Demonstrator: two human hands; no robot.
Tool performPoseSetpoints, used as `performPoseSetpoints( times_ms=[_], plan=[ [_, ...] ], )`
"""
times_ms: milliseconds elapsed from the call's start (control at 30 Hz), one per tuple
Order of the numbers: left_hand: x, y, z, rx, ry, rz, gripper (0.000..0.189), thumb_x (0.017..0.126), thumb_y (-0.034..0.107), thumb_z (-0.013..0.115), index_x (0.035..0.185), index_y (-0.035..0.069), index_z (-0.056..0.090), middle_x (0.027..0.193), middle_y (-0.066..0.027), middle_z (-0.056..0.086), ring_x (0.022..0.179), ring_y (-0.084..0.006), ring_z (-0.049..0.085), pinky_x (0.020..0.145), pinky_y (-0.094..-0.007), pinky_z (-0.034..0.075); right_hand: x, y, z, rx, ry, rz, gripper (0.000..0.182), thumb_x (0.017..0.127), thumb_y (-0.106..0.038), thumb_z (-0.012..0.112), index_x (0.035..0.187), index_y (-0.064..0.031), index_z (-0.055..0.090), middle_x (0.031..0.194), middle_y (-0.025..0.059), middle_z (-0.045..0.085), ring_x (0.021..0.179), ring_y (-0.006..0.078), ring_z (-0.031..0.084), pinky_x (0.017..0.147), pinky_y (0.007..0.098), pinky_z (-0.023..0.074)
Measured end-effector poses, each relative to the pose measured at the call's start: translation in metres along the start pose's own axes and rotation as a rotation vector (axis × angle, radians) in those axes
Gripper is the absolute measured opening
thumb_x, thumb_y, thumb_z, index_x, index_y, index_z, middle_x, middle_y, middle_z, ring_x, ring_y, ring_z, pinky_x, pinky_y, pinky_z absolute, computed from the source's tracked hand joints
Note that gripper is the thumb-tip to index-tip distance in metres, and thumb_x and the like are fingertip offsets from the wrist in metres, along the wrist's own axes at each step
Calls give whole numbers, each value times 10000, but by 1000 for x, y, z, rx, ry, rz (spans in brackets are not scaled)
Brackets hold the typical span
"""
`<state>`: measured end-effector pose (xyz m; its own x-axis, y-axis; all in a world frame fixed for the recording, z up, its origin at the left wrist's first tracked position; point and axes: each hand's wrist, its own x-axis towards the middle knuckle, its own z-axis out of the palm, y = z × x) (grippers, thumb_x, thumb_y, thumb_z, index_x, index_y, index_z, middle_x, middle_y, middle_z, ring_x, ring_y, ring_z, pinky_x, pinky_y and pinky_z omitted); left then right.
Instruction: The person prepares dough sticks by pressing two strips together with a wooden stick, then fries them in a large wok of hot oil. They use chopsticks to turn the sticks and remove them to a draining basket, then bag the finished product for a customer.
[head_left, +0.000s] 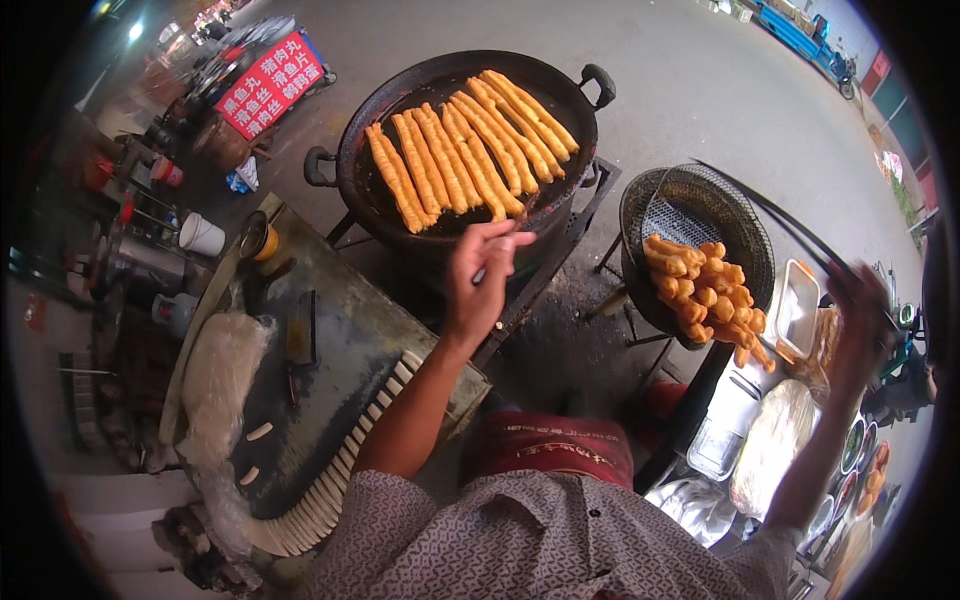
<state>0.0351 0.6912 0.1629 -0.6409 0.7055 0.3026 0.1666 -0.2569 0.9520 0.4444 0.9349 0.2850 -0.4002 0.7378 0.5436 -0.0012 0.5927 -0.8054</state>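
Note:
My left hand (484, 281) is over the near rim of a black wok (352, 169), its fingers loosely bent and nothing visible in them. Several golden fried dough sticks (457, 157) lie side by side in the wok's dark oil. At the right, my right hand (862, 322), blurred, grips long dark chopsticks (787, 217). Their far ends reach over a round wire-mesh basket (754, 195). Inside that basket, more fried dough sticks (705, 289) are heaped against the near side, some jutting past the rim.
Raw dough strips (330, 476) line the edge of the worktable (345, 315). Plastic-wrapped dough (225, 375), a dough scraper (301, 330) and a small pot (257, 236) rest there too. A white tray (796, 307) and plastic bags (772, 442) are at the right.

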Motion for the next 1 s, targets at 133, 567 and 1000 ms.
performPoseSetpoints(
  times_ms=[133, 567, 1000],
  plan=[
    [8, -21, -68, 79, 163, -31, 204, 1047, 125, 511, 1176, -18, 579, 1103, -140, 738, 704, -45, 444, 669, -208, 420, 25, 1, 184, 277, -126, 6, 369, 1062, -239, 520, 1336, -1, 586, 1297, 185, 646, 1145, 302, 678, 1049, 454, 530],
    [28, -99, -117, 134, -92, -86, 249, 1055, 177, 537, 1207, -16, 580, 1086, -96, 746, 718, -42, 517, 647, -223, 443, 126, 209, 408, 28, 296, 324, 205, 991, -225, 692, 1068, -39, 726, 935, 89, 746, 829, 134, 676, 733, 276, 529],
    [27, -78, -99, 300, 1, -106, 227, 1036, 97, 532, 1200, -52, 578, 1085, -178, 738, 1019, -192, 703, 886, -313, 537, 103, 156, 408, -291, -230, -354, 69, 913, -67, 639, 977, -83, 656, 902, 145, 657, 779, 381, 671, 674, 450, 549]
  ],
)
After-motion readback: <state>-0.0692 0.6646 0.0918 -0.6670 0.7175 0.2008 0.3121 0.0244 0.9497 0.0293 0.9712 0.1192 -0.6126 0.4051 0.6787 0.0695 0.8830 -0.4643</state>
